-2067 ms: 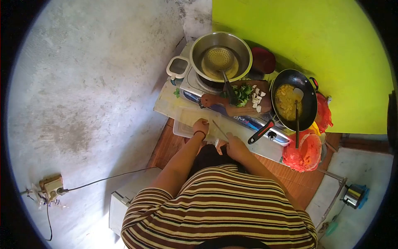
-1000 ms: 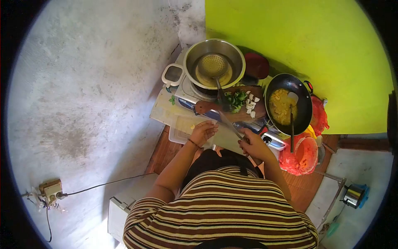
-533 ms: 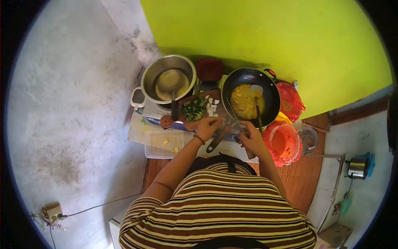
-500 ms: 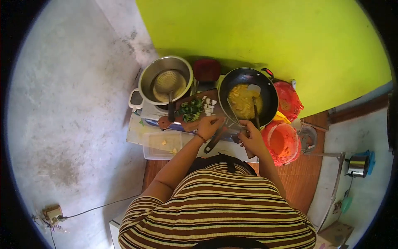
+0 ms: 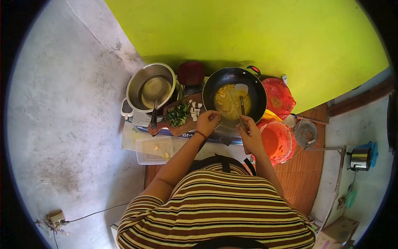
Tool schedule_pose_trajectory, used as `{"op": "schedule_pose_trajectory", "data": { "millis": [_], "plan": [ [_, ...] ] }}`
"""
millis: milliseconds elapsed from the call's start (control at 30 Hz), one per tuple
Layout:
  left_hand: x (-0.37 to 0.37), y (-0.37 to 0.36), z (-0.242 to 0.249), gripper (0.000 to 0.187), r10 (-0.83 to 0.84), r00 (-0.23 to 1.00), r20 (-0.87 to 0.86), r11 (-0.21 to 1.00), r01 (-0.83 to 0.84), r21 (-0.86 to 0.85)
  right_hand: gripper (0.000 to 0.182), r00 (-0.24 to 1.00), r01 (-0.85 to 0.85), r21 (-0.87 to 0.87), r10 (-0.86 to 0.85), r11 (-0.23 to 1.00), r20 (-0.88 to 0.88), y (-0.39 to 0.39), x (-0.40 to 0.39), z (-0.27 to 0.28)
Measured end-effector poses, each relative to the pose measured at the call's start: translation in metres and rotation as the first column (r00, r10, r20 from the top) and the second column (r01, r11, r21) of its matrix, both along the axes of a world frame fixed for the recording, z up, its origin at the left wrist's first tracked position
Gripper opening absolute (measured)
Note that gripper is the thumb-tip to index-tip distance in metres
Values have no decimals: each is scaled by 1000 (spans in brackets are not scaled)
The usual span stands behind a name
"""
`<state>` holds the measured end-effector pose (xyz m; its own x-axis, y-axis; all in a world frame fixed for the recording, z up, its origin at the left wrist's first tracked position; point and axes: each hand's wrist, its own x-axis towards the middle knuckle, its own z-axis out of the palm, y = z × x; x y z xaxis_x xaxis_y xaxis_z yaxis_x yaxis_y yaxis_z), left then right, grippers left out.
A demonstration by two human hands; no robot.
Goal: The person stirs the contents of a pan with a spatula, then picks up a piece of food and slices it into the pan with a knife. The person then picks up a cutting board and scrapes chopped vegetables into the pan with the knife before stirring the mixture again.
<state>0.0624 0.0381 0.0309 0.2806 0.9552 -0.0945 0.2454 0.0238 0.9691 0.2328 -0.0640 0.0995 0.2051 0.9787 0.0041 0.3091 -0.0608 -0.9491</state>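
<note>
In my right hand (image 5: 251, 133) is a knife (image 5: 235, 104), its handle within the fingers and its blade pointing up over the near part of a black wok (image 5: 258, 91). Yellow food in sauce (image 5: 224, 98) lies in the wok, and a spatula (image 5: 241, 88) leans in it. My left hand (image 5: 207, 123) is closed in a pinch at the wok's near left rim; whatever the fingers hold is too small to make out. Left of it, a wooden cutting board (image 5: 181, 130) carries chopped greens (image 5: 178, 115) and white pieces (image 5: 195, 110).
A steel pot (image 5: 133, 92) with a skimmer (image 5: 155, 88) stands at the left. Below the board sits a clear plastic box (image 5: 143, 158) with a few pale bits. Red bags (image 5: 278, 94) and a red-lined bucket (image 5: 292, 145) are right of the wok.
The view has shifted, so the cookware appears further left. My left hand has come to the wok's near rim. The knife blade now points over the food, and my right hand has moved nearer the wok.
</note>
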Motion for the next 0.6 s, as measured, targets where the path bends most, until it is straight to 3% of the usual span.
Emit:
{"op": "schedule_pose_trajectory", "data": {
  "millis": [67, 167, 200, 300, 333, 433, 567, 600],
  "plan": [
    [-12, -7, 1, 22, -9, 999, 50, 994, 15, -107, 42, 997, -18, -36, 16, 999, -70, 5, -9, 1],
    [-35, -26, 5, 33, -233, 929, 288, 958, 271, -98, 45, 964, -84, -49, 69, 995, -258, 12, -32, 5],
    [-43, -34, 4, 43, -281, 856, 433, 885, 406, -228, 46, 939, -111, -45, 90, 993, -333, 15, -40, 6],
    [-57, -64, 37, 45, -220, 781, 584, 841, 456, -293, 49, 883, -204, -29, 171, 979, -437, 17, -70, 8],
    [-63, -68, 24, 36, -289, 791, 539, 807, 504, -307, 50, 854, -240, -37, 192, 970, -484, 20, -77, -3],
    [-79, -77, 18, 28, -289, 887, 361, 835, 418, -358, 46, 932, -301, -3, 294, 954, -212, 21, -97, -6],
    [-86, -92, 4, 22, 49, 915, 401, 925, 109, -363, 24, 977, -212, -49, 211, 976, -22, 15, -106, 8],
    [-89, -93, 8, 22, 27, 952, 306, 952, 68, -297, 21, 967, -224, -75, 231, 972, 109, 15, -102, 3]
  ]
}}
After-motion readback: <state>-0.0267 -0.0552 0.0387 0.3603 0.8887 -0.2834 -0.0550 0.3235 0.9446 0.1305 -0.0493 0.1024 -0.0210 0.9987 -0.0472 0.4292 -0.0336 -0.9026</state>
